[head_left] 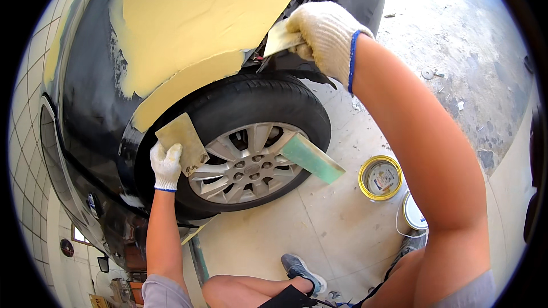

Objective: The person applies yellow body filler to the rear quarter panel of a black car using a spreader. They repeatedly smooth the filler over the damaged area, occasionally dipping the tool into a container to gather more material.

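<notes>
Gloved R hand, white knit w/ blue cuff, grips pale flat scraper above R side of silver-spoked, black-tyred wheel. Gloved L hand, same knit, grips tan rect. flat plate at wheel's L edge. Flat green rect. board overlaps wheel's R edge. Above wheel: curved black car panel w/ broad pale-yellow coating, ragged on its L. R of wheel: round yellow-rimmed tin on pale tiled floor. Far L of wheel: white tiled surface.
</notes>
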Available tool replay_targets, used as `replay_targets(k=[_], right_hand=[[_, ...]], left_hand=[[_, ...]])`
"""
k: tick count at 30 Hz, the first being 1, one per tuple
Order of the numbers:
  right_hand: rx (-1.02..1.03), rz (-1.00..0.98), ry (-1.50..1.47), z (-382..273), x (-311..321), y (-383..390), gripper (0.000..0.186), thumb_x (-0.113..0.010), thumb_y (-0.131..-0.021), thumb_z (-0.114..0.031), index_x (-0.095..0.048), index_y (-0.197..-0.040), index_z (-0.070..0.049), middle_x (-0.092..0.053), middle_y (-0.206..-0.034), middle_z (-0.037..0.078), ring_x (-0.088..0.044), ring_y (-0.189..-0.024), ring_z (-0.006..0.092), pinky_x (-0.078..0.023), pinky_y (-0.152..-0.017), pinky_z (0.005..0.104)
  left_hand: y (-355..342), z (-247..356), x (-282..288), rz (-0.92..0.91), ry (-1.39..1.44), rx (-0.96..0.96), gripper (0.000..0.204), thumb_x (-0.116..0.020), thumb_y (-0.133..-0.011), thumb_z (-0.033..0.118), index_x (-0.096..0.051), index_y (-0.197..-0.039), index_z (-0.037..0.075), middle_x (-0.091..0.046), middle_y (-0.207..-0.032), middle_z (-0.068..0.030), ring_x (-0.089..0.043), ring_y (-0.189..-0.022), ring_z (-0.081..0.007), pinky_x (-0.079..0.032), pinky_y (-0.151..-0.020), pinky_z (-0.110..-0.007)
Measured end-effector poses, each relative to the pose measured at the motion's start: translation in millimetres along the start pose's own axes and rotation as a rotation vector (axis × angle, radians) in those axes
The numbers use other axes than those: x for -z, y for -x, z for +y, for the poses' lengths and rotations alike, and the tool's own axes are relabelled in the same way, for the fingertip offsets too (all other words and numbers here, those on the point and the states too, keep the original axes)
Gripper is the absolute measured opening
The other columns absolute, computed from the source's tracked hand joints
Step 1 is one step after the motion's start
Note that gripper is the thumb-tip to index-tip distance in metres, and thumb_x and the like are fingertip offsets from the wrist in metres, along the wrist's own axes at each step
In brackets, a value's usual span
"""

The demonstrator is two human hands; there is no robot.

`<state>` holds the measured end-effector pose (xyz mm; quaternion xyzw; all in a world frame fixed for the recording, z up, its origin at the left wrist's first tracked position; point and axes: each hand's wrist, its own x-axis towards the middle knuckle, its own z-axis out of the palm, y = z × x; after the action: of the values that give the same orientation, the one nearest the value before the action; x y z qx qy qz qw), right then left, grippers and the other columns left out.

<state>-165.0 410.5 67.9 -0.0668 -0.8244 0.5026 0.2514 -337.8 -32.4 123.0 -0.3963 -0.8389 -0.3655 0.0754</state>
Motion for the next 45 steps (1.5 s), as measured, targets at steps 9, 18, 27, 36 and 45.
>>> replay_targets(k=[9, 18, 27, 36, 45], right_hand=[[0.158, -0.104, 0.391, -26.7, -10.5, 27.6, 0.011, -0.074, -0.074, -0.001, -0.068, -0.083, -0.005, -0.06, -0.068, 0.008, -0.06, -0.057, 0.0157, -0.051, -0.056, 0.0295], [0.739, -0.214, 0.535, -24.7, -32.6, 27.2, 0.025, -0.079, -0.062, -0.003, -0.076, -0.085, -0.012, -0.072, -0.086, 0.011, -0.072, -0.089, 0.0331, -0.057, -0.079, 0.0377], [0.469, -0.395, 0.051, 33.5, -33.2, 9.3, 0.027, -0.081, -0.063, -0.003, -0.08, -0.088, -0.014, -0.075, -0.079, 0.009, -0.07, -0.07, 0.0289, -0.055, -0.063, 0.0368], [0.176, -0.427, -0.177, 19.5, 25.3, 29.7, 0.053, -0.064, -0.074, -0.025, -0.074, -0.121, -0.002, -0.076, -0.103, 0.017, -0.072, -0.092, 0.0268, -0.056, -0.085, 0.0362], [0.108, -0.156, -0.199, 40.5, 104.9, 8.7, 0.047, -0.064, -0.075, -0.016, -0.074, -0.117, 0.003, -0.076, -0.096, 0.016, -0.07, -0.084, 0.0228, -0.055, -0.079, 0.0339]], left_hand=[[0.2, 2.4, -7.1, 0.027, -0.018, -0.031, 0.033, -0.063, -0.093, 0.012, -0.067, -0.12, -0.007, -0.073, -0.109, -0.0086, -0.066, -0.096, -0.0147, -0.052, -0.087, -0.031], [3.5, -3.4, 4.9, -0.011, -0.025, -0.021, 0.035, -0.057, -0.09, 0.007, -0.066, -0.12, -0.008, -0.072, -0.111, -0.0097, -0.067, -0.098, -0.0168, -0.052, -0.089, -0.031], [-0.7, 9.8, -8.3, 0.044, 0.006, 0.013, 0.031, -0.059, -0.089, 0.009, -0.069, -0.113, -0.008, -0.074, -0.105, -0.0096, -0.068, -0.093, -0.0164, -0.053, -0.085, -0.032], [-3.1, 27.4, -2.4, -0.088, -0.192, 0.002, 0.034, -0.062, -0.087, 0.015, -0.069, -0.112, -0.007, -0.074, -0.101, -0.0076, -0.068, -0.088, -0.016, -0.053, -0.08, -0.031], [-16.3, 45.3, -7.8, -0.165, -0.468, -0.183, 0.038, -0.069, -0.086, 0.035, -0.074, -0.095, -0.001, -0.073, -0.08, -0.0152, -0.073, -0.069, -0.0269, -0.055, -0.064, -0.037]])
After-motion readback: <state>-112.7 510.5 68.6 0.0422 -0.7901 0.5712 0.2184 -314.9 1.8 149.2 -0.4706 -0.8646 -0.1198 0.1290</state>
